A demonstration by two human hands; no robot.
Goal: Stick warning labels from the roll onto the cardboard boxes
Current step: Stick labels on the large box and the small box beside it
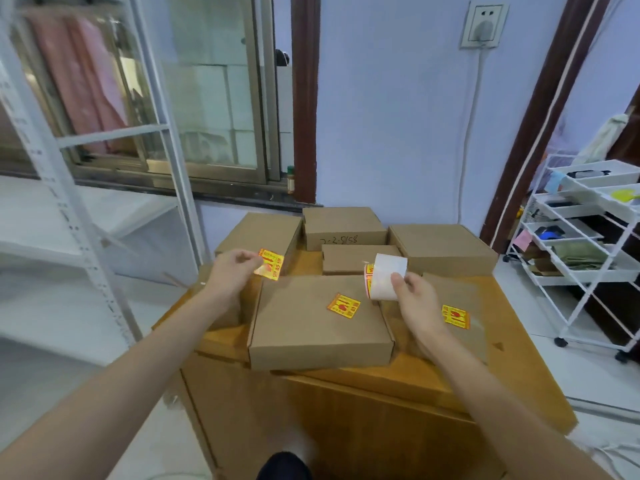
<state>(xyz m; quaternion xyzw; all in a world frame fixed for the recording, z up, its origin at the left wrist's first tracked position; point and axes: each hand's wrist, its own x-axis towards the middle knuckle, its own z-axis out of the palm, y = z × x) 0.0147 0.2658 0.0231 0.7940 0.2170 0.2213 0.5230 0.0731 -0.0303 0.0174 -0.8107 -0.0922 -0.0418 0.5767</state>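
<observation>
Pinching a peeled label in my left hand at frame centre-left, my right hand gripped the roll beside it.

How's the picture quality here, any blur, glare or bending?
Head view: strong wide-angle bending, the shelf frame bowing at left; soft even light, no hard shadows; the peeled label in the left hand shows glare; its print is too blurred to read.

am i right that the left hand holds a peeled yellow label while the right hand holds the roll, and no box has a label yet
Not quite. The head view shows two boxes already labelled: the front middle box and the box under the right hand. The left hand does hold a label, the right the roll.
</observation>
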